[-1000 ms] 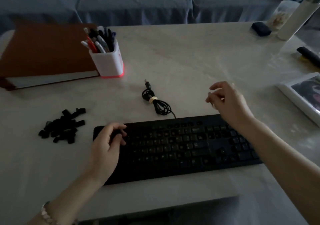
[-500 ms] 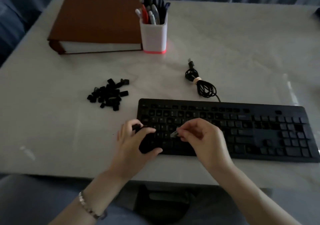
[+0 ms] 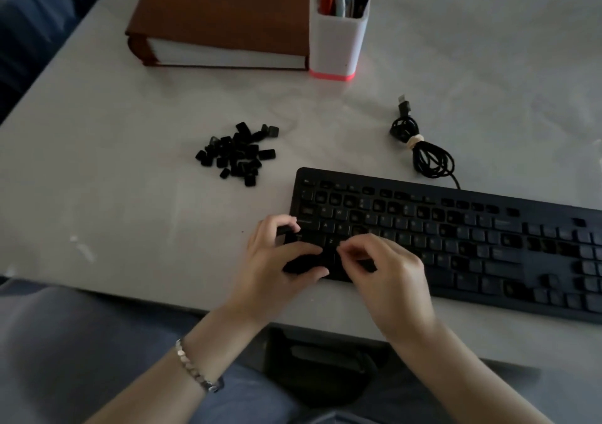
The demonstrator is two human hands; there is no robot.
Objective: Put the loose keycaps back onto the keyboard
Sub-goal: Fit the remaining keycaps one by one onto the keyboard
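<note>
- Two bare hands work at the near left end of the black keyboard [image 3: 488, 241], which lies flat on the pale table [image 3: 97, 211] close to its front edge. A beaded bracelet [image 3: 195, 371] circles the left wrist.
- The left hand [image 3: 277, 260] grips the keyboard's left corner, with its fingers [image 3: 286, 225] curled over the side edge and its thumb laid across the front rows.
- The right hand [image 3: 391, 273] is just beside it over the lower left keys, its fingertips [image 3: 345, 251] bunched and curled downward. They are too blurred to tell whether they pinch anything.
- The loose keycaps [image 3: 237, 154] sit in a small black heap on the table, left of and beyond the keyboard's far left corner. They are apart from the keyboard and from both hands.
- Behind the keyboard's far edge lies its coiled cable [image 3: 430, 159], tied with a pale band, with the plug [image 3: 405, 106] pointing away.
- Farthest back, a white pen pot [image 3: 338, 42] with a pink base, full of pens, stands just beside a thick brown book [image 3: 221, 9].
</note>
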